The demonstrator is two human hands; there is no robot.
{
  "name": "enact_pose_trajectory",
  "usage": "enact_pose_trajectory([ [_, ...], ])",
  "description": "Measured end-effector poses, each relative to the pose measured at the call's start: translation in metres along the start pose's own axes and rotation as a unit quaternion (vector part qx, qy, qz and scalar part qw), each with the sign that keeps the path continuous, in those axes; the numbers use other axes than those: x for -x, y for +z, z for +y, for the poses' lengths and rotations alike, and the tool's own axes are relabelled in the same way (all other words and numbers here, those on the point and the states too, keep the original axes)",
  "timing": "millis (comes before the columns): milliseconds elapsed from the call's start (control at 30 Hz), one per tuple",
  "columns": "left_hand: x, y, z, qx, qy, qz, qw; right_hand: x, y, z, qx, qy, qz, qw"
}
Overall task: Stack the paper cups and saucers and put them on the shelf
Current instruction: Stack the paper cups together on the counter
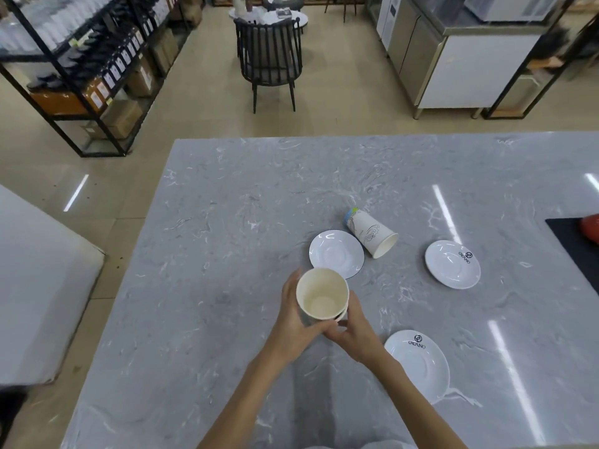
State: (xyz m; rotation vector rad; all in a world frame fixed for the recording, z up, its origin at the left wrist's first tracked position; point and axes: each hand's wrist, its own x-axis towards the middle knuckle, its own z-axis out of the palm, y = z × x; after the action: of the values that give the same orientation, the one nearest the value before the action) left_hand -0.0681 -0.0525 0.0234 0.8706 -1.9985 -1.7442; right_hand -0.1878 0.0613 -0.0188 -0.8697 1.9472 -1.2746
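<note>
Above the grey marble table (227, 222) I hold nested paper cups (321, 294) upright, mouth toward me. My left hand (293, 322) wraps their left side and my right hand (351, 332) grips their right and lower side. Another paper cup (371, 233) with a blue and green base lies on its side further back. Three white saucers rest flat on the table: one with a dark rim (335, 254) just behind the held cups, one with a logo (452, 264) at the right, one with a logo (418, 364) near my right forearm.
A black metal shelf (81, 69) stocked with packages and boxes stands at the far left. A dark chair (270, 56) is beyond the table, steel counters (453, 59) at the back right. A black mat (580, 247) with a red object lies at the table's right edge.
</note>
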Motion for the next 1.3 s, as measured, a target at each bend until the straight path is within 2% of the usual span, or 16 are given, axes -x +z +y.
enact_pose_trajectory([
  [67,0.000,0.004,-0.007,0.014,-0.016,-0.030,0.999,-0.001,0.000,0.001,-0.018,0.007,-0.006,1.000],
  [167,0.002,0.009,-0.013,0.027,-0.014,-0.014,0.999,-0.003,-0.002,0.000,-0.061,0.026,-0.013,0.998],
  [300,0.002,0.013,-0.016,0.015,-0.006,0.007,1.000,-0.010,-0.026,0.007,-0.026,0.051,-0.114,0.992],
  [333,0.001,0.014,-0.018,0.015,0.000,0.011,1.000,-0.015,-0.038,0.010,-0.020,0.066,-0.105,0.992],
  [367,0.000,0.016,-0.019,0.020,0.002,0.014,1.000,-0.022,-0.051,0.011,-0.029,0.079,-0.062,0.995],
  [467,0.001,0.018,-0.022,0.044,-0.003,0.030,0.999,-0.055,-0.094,0.002,0.006,0.090,0.168,0.982],
  [533,0.002,0.019,-0.023,0.044,-0.004,0.035,0.998,-0.084,-0.117,-0.004,0.015,0.104,0.222,0.969],
  [667,0.000,0.021,-0.027,0.044,-0.011,0.041,0.998,-0.132,-0.130,-0.008,0.099,0.161,0.150,0.970],
  [733,-0.001,0.021,-0.030,0.040,-0.010,0.039,0.998,-0.140,-0.126,-0.005,0.102,0.181,0.125,0.970],
  [867,0.001,0.024,-0.032,0.039,-0.008,0.045,0.998,-0.139,-0.128,-0.009,0.090,0.196,0.165,0.963],
  [1000,0.002,0.026,-0.030,0.036,-0.009,0.049,0.998,-0.119,-0.150,-0.049,-0.065,0.127,0.167,0.976],
  [1067,0.002,0.025,-0.031,0.024,-0.008,0.044,0.999,-0.097,-0.160,-0.078,-0.082,0.078,0.141,0.984],
  [1133,0.002,0.024,-0.033,0.014,-0.012,0.045,0.999,-0.072,-0.163,-0.109,-0.057,0.029,0.079,0.995],
  [1200,0.002,0.023,-0.033,0.002,-0.012,0.048,0.999,-0.048,-0.161,-0.137,0.016,-0.012,-0.002,1.000],
  [1300,0.002,0.023,-0.036,-0.008,-0.016,0.049,0.999,-0.021,-0.152,-0.171,0.121,-0.045,-0.084,0.988],
])
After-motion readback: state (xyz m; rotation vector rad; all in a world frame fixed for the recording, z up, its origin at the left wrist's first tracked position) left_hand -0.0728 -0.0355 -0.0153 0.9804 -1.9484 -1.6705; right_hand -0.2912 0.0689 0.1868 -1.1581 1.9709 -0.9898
